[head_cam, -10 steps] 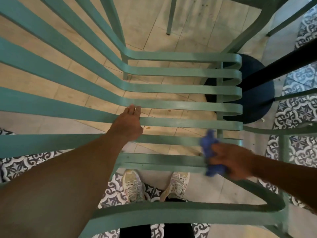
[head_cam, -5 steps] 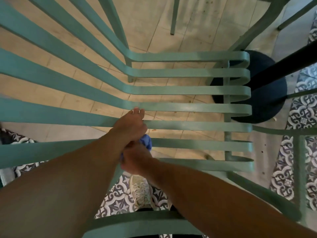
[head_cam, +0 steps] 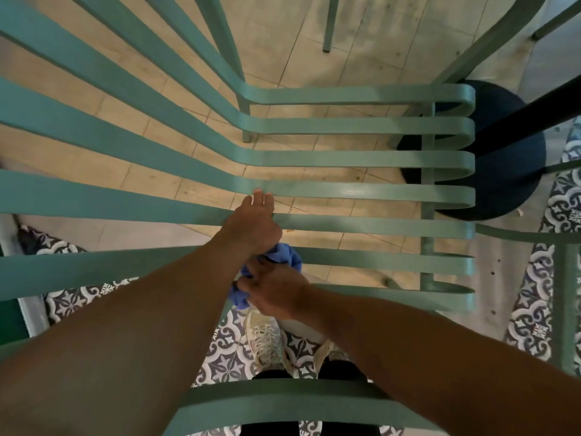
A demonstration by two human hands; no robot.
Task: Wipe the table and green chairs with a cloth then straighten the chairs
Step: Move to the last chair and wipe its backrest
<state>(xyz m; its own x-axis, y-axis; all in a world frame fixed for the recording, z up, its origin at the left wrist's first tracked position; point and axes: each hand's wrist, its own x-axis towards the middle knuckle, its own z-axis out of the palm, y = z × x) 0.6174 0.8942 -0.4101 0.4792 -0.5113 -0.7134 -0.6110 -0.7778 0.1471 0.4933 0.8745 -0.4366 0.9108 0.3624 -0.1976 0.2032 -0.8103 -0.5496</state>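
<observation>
A green slatted chair (head_cam: 361,160) fills the view from above, its seat slats running left to right. My left hand (head_cam: 251,228) rests on a middle slat with its fingers curled over the slat's edge, gripping the chair. Just below it my right hand (head_cam: 276,292) is closed on a crumpled blue cloth (head_cam: 284,256), pressed against a lower seat slat right beside my left wrist. Part of the cloth is hidden under my hands.
A black round table base (head_cam: 503,171) with its dark post stands at the right, under the chair's front edge. Another green chair frame (head_cam: 562,278) is at the far right. My shoes (head_cam: 267,338) stand on patterned tiles below the seat.
My right hand has carried the cloth leftward along the lower slat, from the seat's right side to beside my left wrist. The left hand has stayed on its slat.
</observation>
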